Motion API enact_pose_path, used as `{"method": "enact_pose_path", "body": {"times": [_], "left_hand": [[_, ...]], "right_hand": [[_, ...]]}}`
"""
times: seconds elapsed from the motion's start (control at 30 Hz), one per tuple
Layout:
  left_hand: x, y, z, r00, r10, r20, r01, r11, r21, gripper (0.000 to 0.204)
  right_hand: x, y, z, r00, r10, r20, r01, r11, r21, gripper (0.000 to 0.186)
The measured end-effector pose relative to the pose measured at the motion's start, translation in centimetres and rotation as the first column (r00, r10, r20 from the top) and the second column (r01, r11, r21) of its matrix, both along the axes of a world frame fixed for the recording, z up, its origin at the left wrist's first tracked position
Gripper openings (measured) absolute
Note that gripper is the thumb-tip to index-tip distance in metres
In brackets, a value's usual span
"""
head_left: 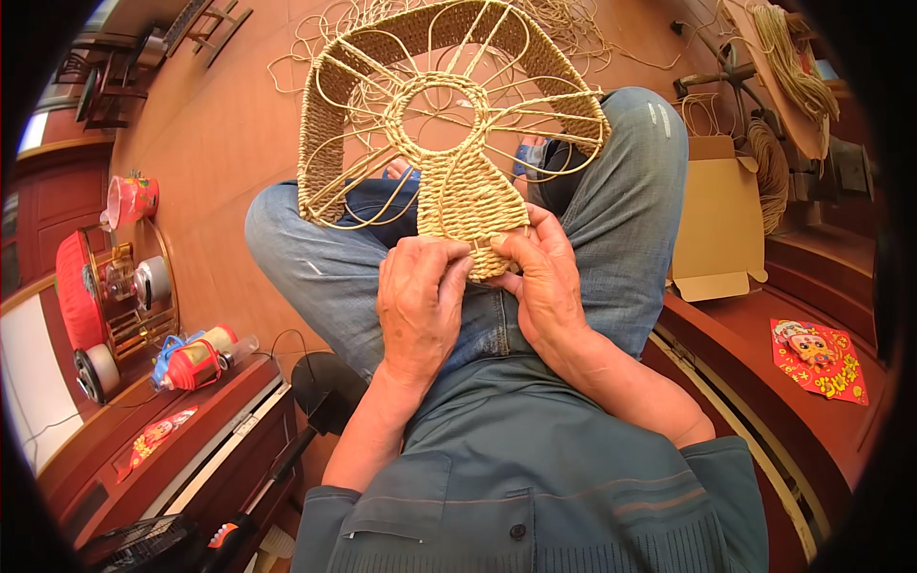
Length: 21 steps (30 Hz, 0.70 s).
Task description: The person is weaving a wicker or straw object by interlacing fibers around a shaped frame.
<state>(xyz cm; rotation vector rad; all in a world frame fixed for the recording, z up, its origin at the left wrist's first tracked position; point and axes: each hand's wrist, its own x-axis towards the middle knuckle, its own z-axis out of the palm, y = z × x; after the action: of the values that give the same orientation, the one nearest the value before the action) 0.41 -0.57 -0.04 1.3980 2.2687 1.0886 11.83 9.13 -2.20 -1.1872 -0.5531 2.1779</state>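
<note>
A woven straw-coloured frame rests across my knees. It has a braided ring in the middle, wire spokes and loops fanning out, and a tall woven rim on the far side. Its narrow woven end points toward me, and both hands are at it. My left hand pinches with thumb and forefinger at the left edge of that end. With the thumb on top and fingers curled beneath, my right hand grips the right edge. A short brownish strip lies between the two thumbs; whether it is a cord strand is too small to tell.
Loose cord lies tangled on the floor beyond the frame. To the right stand an open cardboard box and a board with a cord hank. On the left are a red bucket, a red flask and a rack with pots.
</note>
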Motion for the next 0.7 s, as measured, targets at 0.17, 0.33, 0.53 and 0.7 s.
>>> {"method": "enact_pose_path", "body": {"times": [0.17, 0.33, 0.53, 0.7], "left_hand": [[1.0, 0.5, 0.1, 0.987, -0.038, -0.159, 0.040, 0.999, 0.003, 0.023], [1.5, 0.9, 0.3, 0.975, -0.081, -0.208, 0.079, 0.997, -0.015, 0.028], [1.8, 1.1, 0.7, 0.960, -0.158, -0.233, 0.143, 0.987, -0.078, 0.037], [2.3, 1.9, 0.9, 0.955, -0.187, -0.232, 0.162, 0.979, -0.124, 0.037]], "right_hand": [[0.5, 0.2, -0.1, 1.000, 0.014, 0.002, -0.014, 0.999, -0.046, 0.042], [1.1, 0.2, -1.0, 0.998, -0.031, -0.055, 0.022, 0.987, -0.160, 0.038], [1.4, 0.5, -1.7, 0.991, -0.024, -0.131, -0.004, 0.977, -0.214, 0.035], [2.7, 0.6, -2.0, 0.979, 0.007, -0.202, -0.048, 0.979, -0.200, 0.035]]}}
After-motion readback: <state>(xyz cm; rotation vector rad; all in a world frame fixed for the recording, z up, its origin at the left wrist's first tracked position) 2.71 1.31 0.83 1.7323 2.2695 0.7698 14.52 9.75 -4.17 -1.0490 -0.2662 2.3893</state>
